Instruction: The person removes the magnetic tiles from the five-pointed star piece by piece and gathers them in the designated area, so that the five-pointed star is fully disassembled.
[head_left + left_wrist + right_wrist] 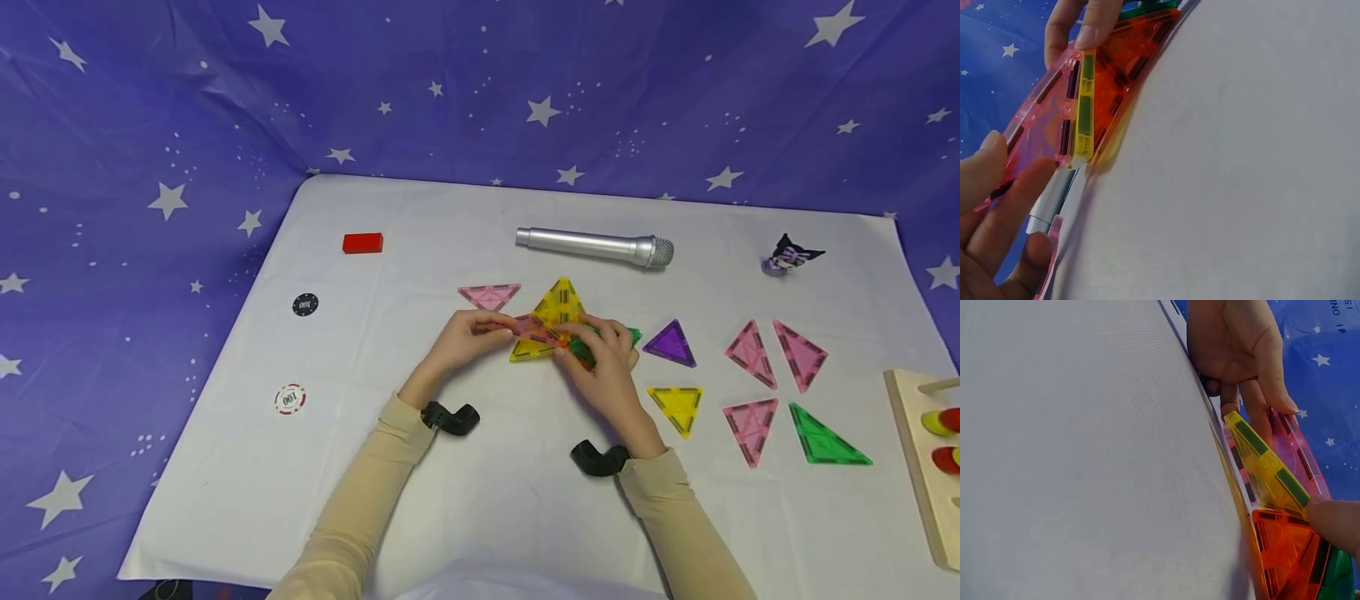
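Note:
My left hand (459,343) pinches a translucent pink triangular magnetic tile (1041,128) by its outer corner, holding it raised at a tilt. The tile's other end meets a yellow triangular tile (1263,465), whose edge stands up beside it. My right hand (609,375) pinches that yellow tile near its upper corner, thumb on the edge. An orange tile (1127,69) adjoins the yellow one, with a green tile (1338,575) beyond, partly hidden under the right hand. More yellow tiles (562,300) lie behind. A loose pink triangle (489,295) rests near the left fingers.
Right of the hands lie a purple triangle (672,343), a yellow triangle (677,407), several pink triangles (752,427) and a green one (825,439). A silver microphone (592,244), small figure (787,257), red block (363,243), two chips (305,305) and wooden board (911,467) surround them.

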### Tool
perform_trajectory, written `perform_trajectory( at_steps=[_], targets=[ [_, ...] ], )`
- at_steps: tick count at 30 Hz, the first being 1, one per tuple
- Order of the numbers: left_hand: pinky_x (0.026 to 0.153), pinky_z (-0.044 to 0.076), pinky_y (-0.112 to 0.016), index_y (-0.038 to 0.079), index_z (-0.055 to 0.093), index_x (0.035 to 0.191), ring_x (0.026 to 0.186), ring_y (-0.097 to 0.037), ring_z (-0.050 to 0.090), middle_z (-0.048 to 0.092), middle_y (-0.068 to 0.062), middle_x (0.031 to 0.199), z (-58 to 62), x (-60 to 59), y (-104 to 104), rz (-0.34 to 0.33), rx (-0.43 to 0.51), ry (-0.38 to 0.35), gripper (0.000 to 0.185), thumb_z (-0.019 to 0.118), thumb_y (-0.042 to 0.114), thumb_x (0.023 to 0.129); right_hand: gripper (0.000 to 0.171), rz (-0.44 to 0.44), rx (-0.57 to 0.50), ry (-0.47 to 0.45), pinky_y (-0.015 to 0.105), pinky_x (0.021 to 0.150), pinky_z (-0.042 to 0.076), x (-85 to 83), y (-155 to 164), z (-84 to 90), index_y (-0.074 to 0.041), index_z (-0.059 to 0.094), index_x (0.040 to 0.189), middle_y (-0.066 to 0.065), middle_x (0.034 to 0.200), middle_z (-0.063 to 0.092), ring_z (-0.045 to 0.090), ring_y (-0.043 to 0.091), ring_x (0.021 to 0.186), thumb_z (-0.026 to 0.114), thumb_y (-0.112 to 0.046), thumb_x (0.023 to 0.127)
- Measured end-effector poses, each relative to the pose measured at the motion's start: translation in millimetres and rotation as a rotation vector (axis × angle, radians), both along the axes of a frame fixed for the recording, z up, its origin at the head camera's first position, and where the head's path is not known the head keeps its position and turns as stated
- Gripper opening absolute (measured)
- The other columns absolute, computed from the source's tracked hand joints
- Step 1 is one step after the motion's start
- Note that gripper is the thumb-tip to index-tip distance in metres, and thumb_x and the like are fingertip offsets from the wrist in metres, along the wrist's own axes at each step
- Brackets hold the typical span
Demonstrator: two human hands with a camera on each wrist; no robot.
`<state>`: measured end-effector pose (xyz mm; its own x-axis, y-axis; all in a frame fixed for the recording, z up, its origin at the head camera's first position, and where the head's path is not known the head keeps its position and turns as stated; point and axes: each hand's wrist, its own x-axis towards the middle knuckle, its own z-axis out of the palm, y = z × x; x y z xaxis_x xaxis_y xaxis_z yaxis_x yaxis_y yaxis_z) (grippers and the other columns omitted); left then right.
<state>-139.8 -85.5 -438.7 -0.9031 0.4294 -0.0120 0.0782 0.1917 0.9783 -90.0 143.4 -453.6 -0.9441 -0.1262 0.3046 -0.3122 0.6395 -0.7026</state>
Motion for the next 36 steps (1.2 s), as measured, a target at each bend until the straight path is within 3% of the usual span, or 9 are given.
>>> perform_trajectory(
  at_steps=[4,8,12,27,36],
  targets=[
    [0.081,0.044,-0.027,-0.002,0.066,0.104,0.088,-0.013,0.062,0.067,-0.011,0.096,-10.5,-4.4,0.0,0.018,0.045,-0.087,0.023,0.064,0.01,0.084,0.029,-0.004,0.019,0.017,0.055,0.08,0.015,0.4,-0.6,0.0,-0.02,0.063,0.11,0.012,0.127,0.046,0.024,0.034,0.116,0.068,-0.022,0.082],
    [0.079,0.041,-0.026,-0.007,0.065,0.102,0.085,-0.013,0.061,0.067,-0.014,0.092,-7.4,-4.1,0.3,0.031,0.094,-0.141,0.022,0.064,0.006,0.084,0.028,-0.006,0.039,0.03,0.055,0.08,0.015,0.1,-2.1,0.2,-0.02,0.064,0.109,0.012,0.127,0.046,0.025,0.034,0.115,0.068,-0.021,0.081],
    [0.08,0.042,-0.028,-0.007,0.066,0.099,0.085,-0.015,0.061,0.068,-0.009,0.088,-11.9,-4.5,-1.0,0.03,0.133,-0.138,0.02,0.064,0.005,0.083,0.028,-0.004,0.045,0.028,0.056,0.08,0.015,-0.6,-2.3,-0.5,-0.02,0.064,0.109,0.012,0.127,0.045,0.025,0.034,0.115,0.069,-0.022,0.081],
    [0.07,0.046,-0.026,-0.015,0.062,0.096,0.076,-0.014,0.062,0.069,-0.004,0.081,-10.8,-5.6,-1.9,0.004,0.194,-0.188,0.017,0.062,-0.005,0.081,0.029,0.0,0.036,0.042,0.056,0.081,0.014,0.2,-2.1,-1.2,-0.02,0.064,0.109,0.011,0.126,0.047,0.026,0.033,0.115,0.069,-0.021,0.081],
    [0.076,0.039,-0.027,-0.009,0.063,0.099,0.084,-0.014,0.059,0.069,0.002,0.081,-9.4,-1.0,2.4,-0.003,0.239,-0.227,0.021,0.065,0.0,0.081,0.034,-0.017,-0.027,0.019,0.054,0.082,0.014,0.1,-0.5,-0.8,-0.018,0.063,0.112,0.012,0.125,0.048,0.025,0.032,0.116,0.07,-0.019,0.08]
  ],
)
